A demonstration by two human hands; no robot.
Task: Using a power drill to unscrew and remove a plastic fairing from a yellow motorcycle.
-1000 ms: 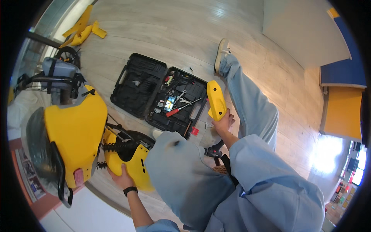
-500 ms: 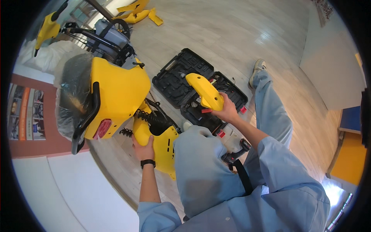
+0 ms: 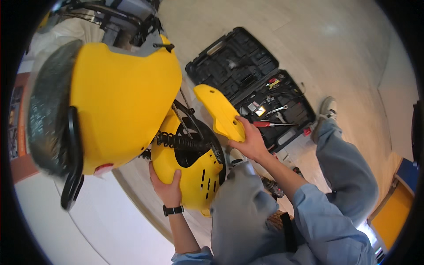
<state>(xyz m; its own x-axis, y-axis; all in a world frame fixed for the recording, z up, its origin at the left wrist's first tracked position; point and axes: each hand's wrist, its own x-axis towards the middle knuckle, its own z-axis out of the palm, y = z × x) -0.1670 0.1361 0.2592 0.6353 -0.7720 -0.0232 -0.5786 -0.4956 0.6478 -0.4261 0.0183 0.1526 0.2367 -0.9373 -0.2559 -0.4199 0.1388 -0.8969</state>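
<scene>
A yellow vehicle body (image 3: 126,101) fills the left of the frame, larger than the black tool case (image 3: 236,62) lying open at upper right of centre. Below centre sits a yellow slotted cover (image 3: 194,190); the left hand (image 3: 167,189) lies on its left edge, thumb spread from fingers, though how firmly it grips I cannot tell. At mid-frame the right hand (image 3: 251,140) grips the lower end of a slimmer yellow panel (image 3: 216,108), raised at a slant. A red-handled screwdriver (image 3: 265,124) lies in the case.
</scene>
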